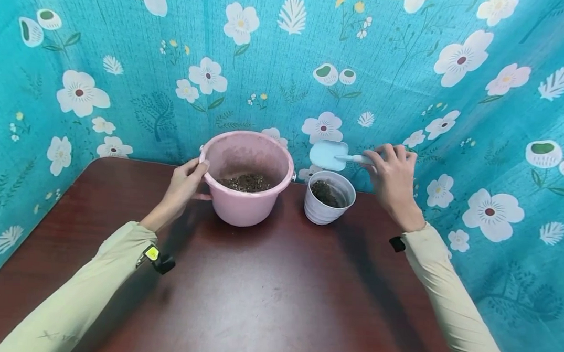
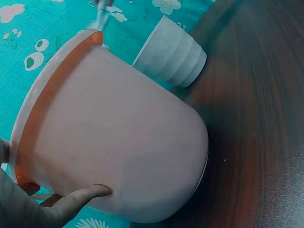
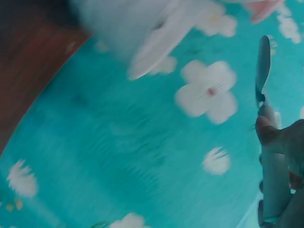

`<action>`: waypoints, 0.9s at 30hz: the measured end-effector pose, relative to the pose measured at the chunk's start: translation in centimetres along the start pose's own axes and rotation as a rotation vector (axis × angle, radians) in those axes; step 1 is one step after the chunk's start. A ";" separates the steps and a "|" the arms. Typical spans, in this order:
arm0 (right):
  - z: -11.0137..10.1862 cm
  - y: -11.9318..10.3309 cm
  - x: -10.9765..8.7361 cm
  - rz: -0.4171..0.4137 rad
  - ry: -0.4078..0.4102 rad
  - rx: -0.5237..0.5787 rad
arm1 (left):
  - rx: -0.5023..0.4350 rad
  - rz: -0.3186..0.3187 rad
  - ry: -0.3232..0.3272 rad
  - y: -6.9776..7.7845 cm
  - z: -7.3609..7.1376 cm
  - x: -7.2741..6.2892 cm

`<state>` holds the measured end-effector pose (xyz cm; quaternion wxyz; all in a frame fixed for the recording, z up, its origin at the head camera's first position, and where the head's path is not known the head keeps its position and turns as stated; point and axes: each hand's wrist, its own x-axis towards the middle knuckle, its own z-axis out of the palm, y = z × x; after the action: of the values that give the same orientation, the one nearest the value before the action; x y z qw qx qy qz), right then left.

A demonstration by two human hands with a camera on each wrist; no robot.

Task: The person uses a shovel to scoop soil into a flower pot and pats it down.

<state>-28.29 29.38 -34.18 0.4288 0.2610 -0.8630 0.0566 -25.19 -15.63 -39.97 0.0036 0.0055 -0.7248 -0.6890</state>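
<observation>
My left hand [image 1: 185,183] grips the left rim of a pink bucket [image 1: 245,208], which has dark soil [image 1: 247,183] in its bottom. In the left wrist view the thumb lies along the bucket's outer wall [image 2: 118,123]. My right hand [image 1: 393,175] holds a light blue hand trowel [image 1: 329,155] by its handle, above and behind a small white ribbed pot [image 1: 325,213]. The trowel's blade looks bare. Some dark soil [image 1: 325,193] lies inside the pot. From the right wrist, the trowel handle [image 3: 274,180] shows wrapped by the fingers and thumb.
Bucket and pot stand side by side near the back edge of a dark reddish-brown table [image 1: 258,290]. Directly behind hangs a turquoise flowered curtain [image 1: 277,65], which also runs along both sides. A bucket handle pivot [image 1: 294,175] sticks out toward the pot.
</observation>
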 end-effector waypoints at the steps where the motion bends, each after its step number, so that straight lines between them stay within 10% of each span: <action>1: -0.1 -0.8 0.4 -0.004 -0.006 0.008 | 0.003 -0.003 0.000 0.0 0.0 0.0; 12: 1.7 -9.1 5.7 -0.259 -0.066 0.017 | -0.002 0.009 -0.016 0.4 0.4 0.3; 27: 10.8 -14.7 11.4 -0.482 -0.526 -0.338 | -0.201 -0.183 -0.072 1.0 -0.1 0.3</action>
<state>-34.31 8.73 -33.98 0.2308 0.3876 -0.8545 -0.2575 -25.44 -15.65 -38.94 -0.0847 0.0466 -0.6482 -0.7553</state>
